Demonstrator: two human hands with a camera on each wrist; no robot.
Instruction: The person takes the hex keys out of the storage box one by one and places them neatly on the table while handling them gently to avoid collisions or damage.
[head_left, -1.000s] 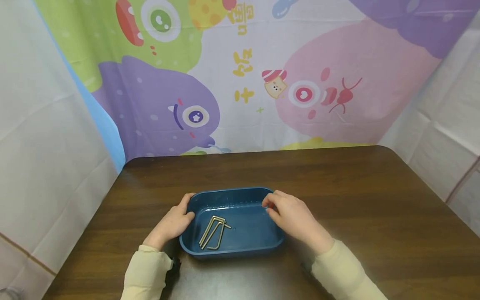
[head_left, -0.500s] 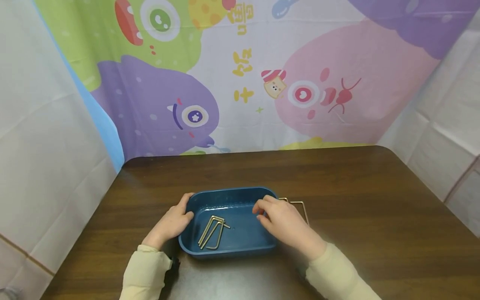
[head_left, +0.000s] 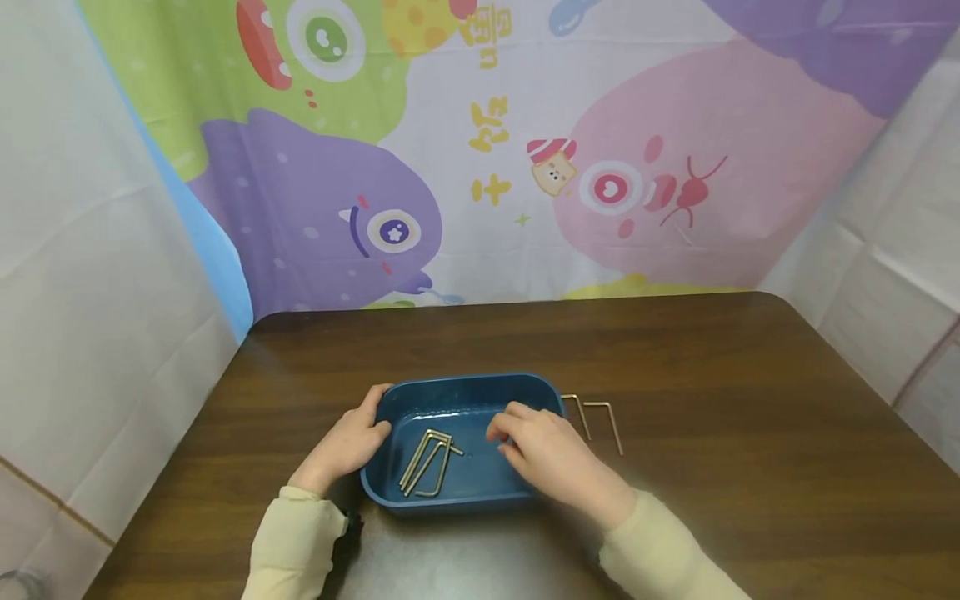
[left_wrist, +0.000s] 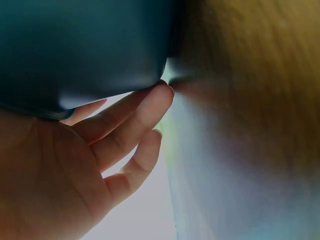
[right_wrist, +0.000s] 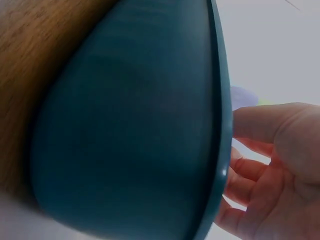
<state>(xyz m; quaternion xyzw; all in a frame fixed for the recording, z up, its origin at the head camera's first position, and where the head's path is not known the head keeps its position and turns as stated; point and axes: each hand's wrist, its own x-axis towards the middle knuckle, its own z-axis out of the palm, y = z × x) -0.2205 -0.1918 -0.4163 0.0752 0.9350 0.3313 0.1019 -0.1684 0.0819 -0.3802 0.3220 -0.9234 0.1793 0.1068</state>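
Dark-blue oblong plastic tray [head_left: 450, 505] short of the brown wood-grain tabletop's [head_left: 720, 367] far edge; left hand [head_left: 347, 443] grips it. Right hand [head_left: 553, 454] above it, fingers loosely curled, seemingly empty. Probably reaching for brassy L-shaped metal rods [head_left: 445, 468] inside (two more rods [head_left: 616, 429] outside); next calls for pinching.

R wrist cam: rim of the tray [head_left: 480, 471] hides tips of the R grip [head_left: 551, 458] from me. Head cam: that grip covers the tray's near R corner; bent rod [head_left: 582, 419] just R of it runs behind the rim, so I can't see its short end. Rods [head_left: 415, 460] L of it, twd L grip [head_left: 341, 442], overlap, can't get exact no. L wrist cam: desk [left_wrist: 260, 100] blurred, L grip's palm cut off at pic edge.
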